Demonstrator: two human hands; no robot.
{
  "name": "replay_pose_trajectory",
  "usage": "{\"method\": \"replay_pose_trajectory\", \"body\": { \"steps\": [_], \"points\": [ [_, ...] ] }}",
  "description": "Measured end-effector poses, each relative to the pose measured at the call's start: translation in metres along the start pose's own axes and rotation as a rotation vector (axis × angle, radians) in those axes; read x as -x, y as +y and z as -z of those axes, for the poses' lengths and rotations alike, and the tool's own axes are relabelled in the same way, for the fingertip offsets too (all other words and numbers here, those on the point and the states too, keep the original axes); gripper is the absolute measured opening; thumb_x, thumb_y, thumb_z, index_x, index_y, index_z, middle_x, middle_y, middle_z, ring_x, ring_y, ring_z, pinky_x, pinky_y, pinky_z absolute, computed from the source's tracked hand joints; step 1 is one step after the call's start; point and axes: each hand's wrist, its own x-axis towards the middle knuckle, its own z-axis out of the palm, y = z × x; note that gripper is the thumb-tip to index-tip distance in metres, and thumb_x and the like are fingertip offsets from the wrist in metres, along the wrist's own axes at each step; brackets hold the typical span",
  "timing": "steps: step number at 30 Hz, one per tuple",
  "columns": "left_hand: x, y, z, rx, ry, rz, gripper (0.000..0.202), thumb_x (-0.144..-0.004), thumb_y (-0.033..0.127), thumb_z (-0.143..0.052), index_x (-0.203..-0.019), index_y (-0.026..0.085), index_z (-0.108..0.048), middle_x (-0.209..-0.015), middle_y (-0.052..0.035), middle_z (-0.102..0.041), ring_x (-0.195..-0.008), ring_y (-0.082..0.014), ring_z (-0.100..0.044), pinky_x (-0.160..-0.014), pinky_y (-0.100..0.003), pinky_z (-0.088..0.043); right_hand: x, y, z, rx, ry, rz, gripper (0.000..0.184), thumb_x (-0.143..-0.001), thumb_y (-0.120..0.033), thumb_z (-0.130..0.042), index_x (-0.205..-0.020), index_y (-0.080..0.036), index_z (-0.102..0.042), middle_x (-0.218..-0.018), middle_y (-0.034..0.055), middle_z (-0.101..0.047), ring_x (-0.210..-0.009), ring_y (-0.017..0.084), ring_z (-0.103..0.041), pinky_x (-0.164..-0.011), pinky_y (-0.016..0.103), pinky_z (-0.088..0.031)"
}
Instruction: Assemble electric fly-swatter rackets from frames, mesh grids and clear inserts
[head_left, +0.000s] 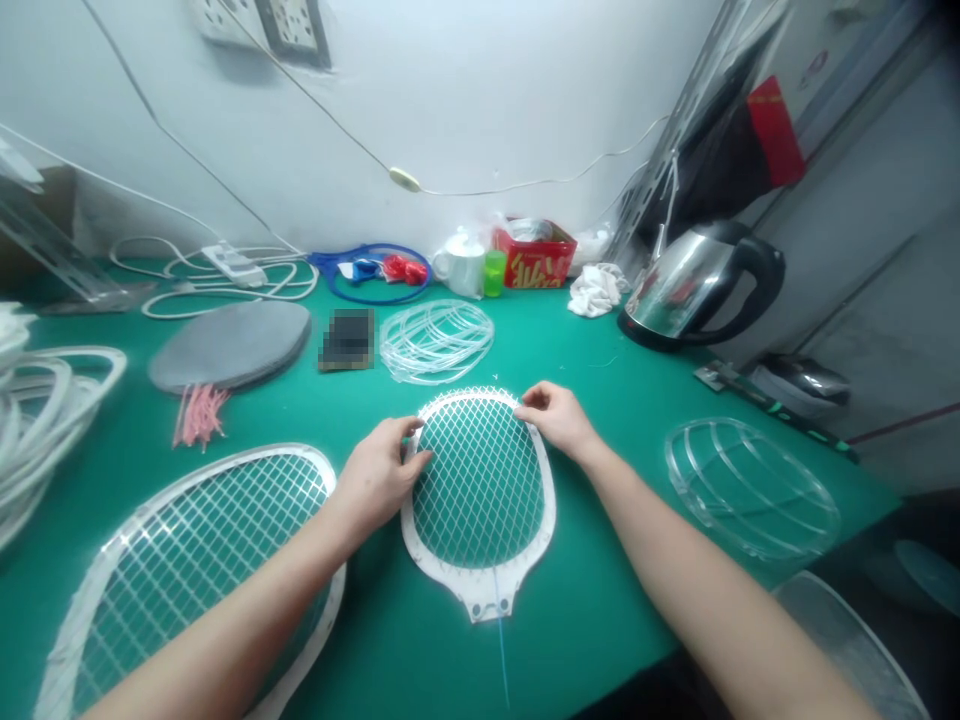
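Observation:
A white electric-swatter racket head (480, 578) with a diamond mesh lies flat on the table in front of me, its narrow neck toward me. My left hand (382, 470) grips its upper left rim, thumb over the mesh. At the upper right edge, my right hand (559, 418) pinches the rim between thumb and fingers. Mesh ends stick up along the far rim. A thin blue wire (503, 650) runs from the neck toward the table's front. Beneath my left forearm lies a larger-looking white racket head with a square grid (202, 540).
Clear plastic ribbed ovals (437, 340) lie behind, another clear oval (752, 487) at right. Grey oval sheets (231, 345), pink wires (201, 415) and stacked white frames (56, 430) occupy the left. A kettle (686, 285), red box (536, 255) and white cup (461, 262) stand at the back.

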Motion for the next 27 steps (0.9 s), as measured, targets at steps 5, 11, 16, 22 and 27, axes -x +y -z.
{"method": "replay_pose_trajectory", "body": {
  "steps": [5, 11, 16, 22, 27],
  "points": [
    [-0.007, -0.004, -0.005, -0.051, -0.041, -0.004, 0.039, -0.076, 0.037, -0.05, -0.109, 0.017, -0.055, -0.1, -0.0069, -0.055, -0.079, -0.0187, -0.059, -0.076, -0.033, -0.047, 0.002, -0.012, -0.005, 0.372, 0.014, -0.001, 0.005, -0.066, -0.019, -0.058, -0.07, -0.016, -0.059, -0.075, 0.0032, -0.063, -0.07, 0.014, -0.054, -0.067, 0.026, -0.04],
    [-0.007, -0.002, -0.003, -0.066, -0.062, -0.015, 0.039, -0.077, 0.039, -0.049, -0.109, 0.018, -0.054, -0.1, -0.0065, -0.055, -0.081, -0.0193, -0.058, -0.076, -0.033, -0.046, 0.007, -0.012, 0.002, 0.347, 0.01, -0.029, 0.004, -0.063, -0.017, -0.056, -0.067, -0.016, -0.057, -0.071, 0.0012, -0.061, -0.065, 0.012, -0.053, -0.062, 0.023, -0.038],
    [-0.008, 0.002, -0.004, -0.086, -0.102, -0.01, 0.043, -0.077, 0.039, -0.047, -0.113, 0.017, -0.053, -0.103, -0.0076, -0.054, -0.088, -0.0218, -0.057, -0.077, -0.033, -0.045, 0.008, -0.01, 0.004, 0.294, -0.003, -0.102, 0.005, -0.06, -0.016, -0.056, -0.064, -0.017, -0.054, -0.067, 0.0, -0.06, -0.062, 0.011, -0.051, -0.057, 0.022, -0.036],
    [-0.008, 0.005, -0.003, -0.16, -0.121, -0.01, 0.046, -0.075, 0.037, -0.046, -0.114, 0.012, -0.053, -0.106, -0.0106, -0.053, -0.095, -0.0248, -0.055, -0.084, -0.035, -0.043, 0.008, -0.013, 0.005, 0.406, -0.033, -0.155, 0.005, -0.058, -0.016, -0.057, -0.061, -0.018, -0.053, -0.064, -0.0013, -0.058, -0.06, 0.011, -0.049, -0.053, 0.022, -0.033],
    [-0.008, 0.009, -0.002, -0.215, -0.152, -0.019, 0.038, -0.076, 0.035, -0.043, -0.102, 0.013, -0.059, -0.107, -0.0121, -0.052, -0.098, -0.0256, -0.054, -0.086, -0.036, -0.042, 0.009, -0.01, 0.01, 0.375, -0.092, -0.198, 0.009, -0.057, -0.019, -0.06, -0.061, -0.018, -0.052, -0.062, -0.0019, -0.058, -0.058, 0.011, -0.049, -0.05, 0.021, -0.032]
  ]
}}
